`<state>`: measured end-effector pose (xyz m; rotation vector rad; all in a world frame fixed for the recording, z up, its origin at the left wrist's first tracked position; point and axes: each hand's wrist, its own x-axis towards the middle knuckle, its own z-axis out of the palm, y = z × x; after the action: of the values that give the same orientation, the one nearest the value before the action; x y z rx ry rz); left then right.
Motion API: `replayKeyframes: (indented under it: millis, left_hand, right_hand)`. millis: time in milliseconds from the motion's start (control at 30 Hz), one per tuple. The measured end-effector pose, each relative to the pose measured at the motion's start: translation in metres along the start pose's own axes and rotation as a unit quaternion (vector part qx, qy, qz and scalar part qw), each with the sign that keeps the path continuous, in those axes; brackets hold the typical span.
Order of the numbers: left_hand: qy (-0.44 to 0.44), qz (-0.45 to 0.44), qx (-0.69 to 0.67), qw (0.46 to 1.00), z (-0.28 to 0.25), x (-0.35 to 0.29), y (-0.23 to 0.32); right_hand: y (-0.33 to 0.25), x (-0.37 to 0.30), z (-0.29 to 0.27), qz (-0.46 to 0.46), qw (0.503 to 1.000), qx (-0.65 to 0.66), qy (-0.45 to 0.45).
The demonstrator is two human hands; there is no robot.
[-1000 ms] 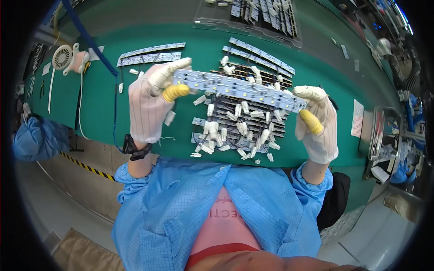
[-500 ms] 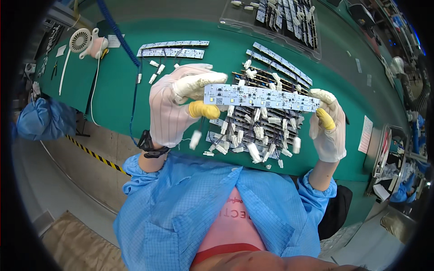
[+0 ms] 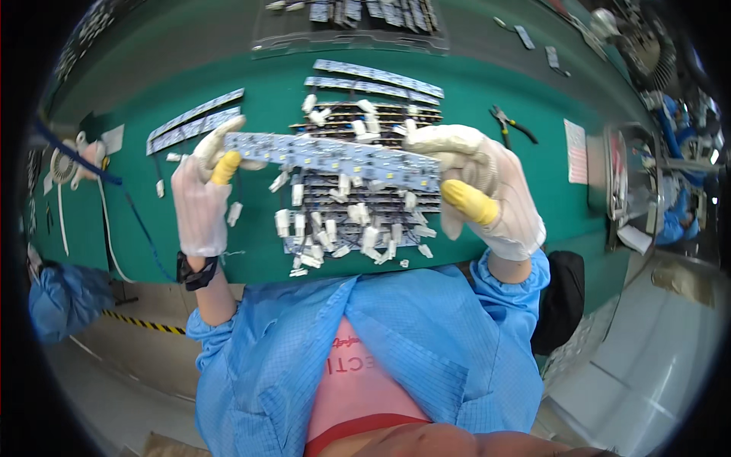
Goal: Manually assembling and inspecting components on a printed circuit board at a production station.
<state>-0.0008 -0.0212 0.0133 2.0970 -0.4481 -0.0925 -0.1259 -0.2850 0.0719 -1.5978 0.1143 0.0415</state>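
A long, narrow white LED circuit board (image 3: 335, 158) is held up by its two ends, tilted so that its right end sits lower. My left hand (image 3: 204, 183), gloved with a yellow thumb cover, pinches the left end. At the right end my right hand (image 3: 480, 186), gloved alike, grips the board between thumb and fingers. Below and behind it lies a stack of LED boards (image 3: 365, 206), its wires ending in several white plug connectors (image 3: 358, 213). Part of the stack is hidden by the held board.
Two LED boards (image 3: 194, 122) lie at the left and two more (image 3: 377, 80) behind the stack. A clear tray of boards (image 3: 350, 42) stands at the back. Pliers (image 3: 512, 128) and a printed sheet (image 3: 576, 152) lie to the right. A small fan (image 3: 76, 160) is at far left.
My view has turned, shifting the bench contents leftward. The held board now tilts down to the right, and the pliers have come into view. Both hands still hold its ends.
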Motion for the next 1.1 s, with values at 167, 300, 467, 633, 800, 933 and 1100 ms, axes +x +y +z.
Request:
replayKeyframes:
  millis: [167,300,467,633,800,933,1100]
  left_hand:
    - [0.009,-0.033,0.006,0.999,-0.001,-0.002,-0.002]
    - [0.06,-0.019,0.03,0.998,-0.004,-0.007,-0.031]
    - [0.057,0.039,-0.056,0.996,-0.002,-0.011,-0.014]
    - [0.019,0.046,-0.227,0.973,-0.007,-0.02,0.009]
    - [-0.033,0.064,-0.322,0.944,-0.009,-0.023,0.015]
    - [0.021,0.218,-0.324,0.92,0.005,-0.018,0.008]
    - [-0.071,0.013,-0.351,0.934,-0.008,-0.021,-0.003]
  right_hand:
    - [-0.003,-0.002,0.001,-0.007,0.998,0.057,-0.015]
    - [0.002,0.004,-0.006,-0.044,0.999,0.015,-0.024]
    - [0.015,0.006,-0.017,-0.056,0.995,-0.079,0.017]
    - [0.015,0.013,-0.015,-0.012,0.996,-0.07,0.053]
    - [0.031,0.021,-0.023,-0.015,0.997,-0.055,0.05]
    - [0.037,0.028,-0.012,0.033,0.998,0.034,0.05]
    - [0.04,0.025,-0.011,0.038,0.994,0.068,0.082]
